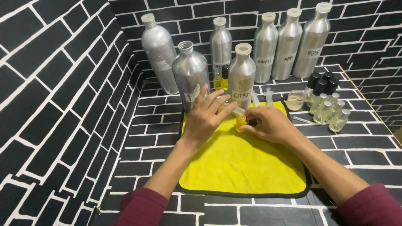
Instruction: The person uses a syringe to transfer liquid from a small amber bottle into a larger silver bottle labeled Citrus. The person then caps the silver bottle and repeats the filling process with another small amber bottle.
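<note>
While both hands meet over the yellow cloth (243, 164), I see a small vial (241, 121) of yellow liquid standing near the cloth's far edge, right between them. My right hand (271, 124) is curled around it, thumb and forefinger pinching the vial from the right side. My left hand (206, 116) hovers just to the vial's left with its fingers (219, 102) spread and stretched forward, a slim clear syringe-like piece (231, 108) lying across their tips just above the vial; whether the fingers grip it I cannot tell. Behind the hands stand tall aluminium bottles (242, 74) in a row, one of them (190, 73) uncapped. To the right, on the brick-patterned table (356, 139), sit a small glass cup (296, 99) and a cluster of little bottles (327, 105), some with black caps. Two syringes (269, 95) stand by the cloth's far edge.
</note>
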